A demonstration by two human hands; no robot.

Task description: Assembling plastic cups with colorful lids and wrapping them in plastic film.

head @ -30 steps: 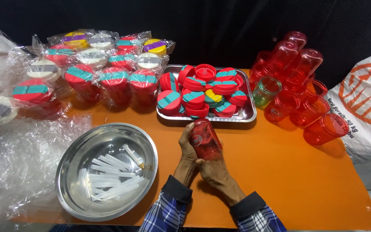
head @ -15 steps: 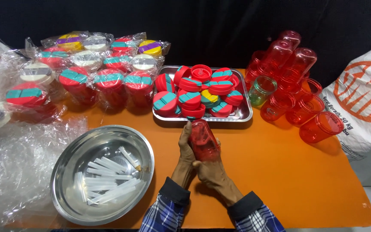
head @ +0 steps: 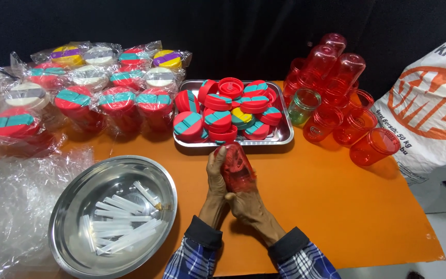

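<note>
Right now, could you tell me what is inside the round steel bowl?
The round steel bowl holds loose clear plastic straws; whatever lies beneath them is covered.

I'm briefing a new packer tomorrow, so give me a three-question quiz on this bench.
1. True or false: the red cup is held by both hands.
2. What lies in the round steel bowl? A) lids B) clear straws C) cups
3. Fill in: the loose lids sit in a rectangular steel ____.

Key:
1. True: the left hand grips its side and the right hand supports it from below.
2. B: clear straws.
3. tray
</note>
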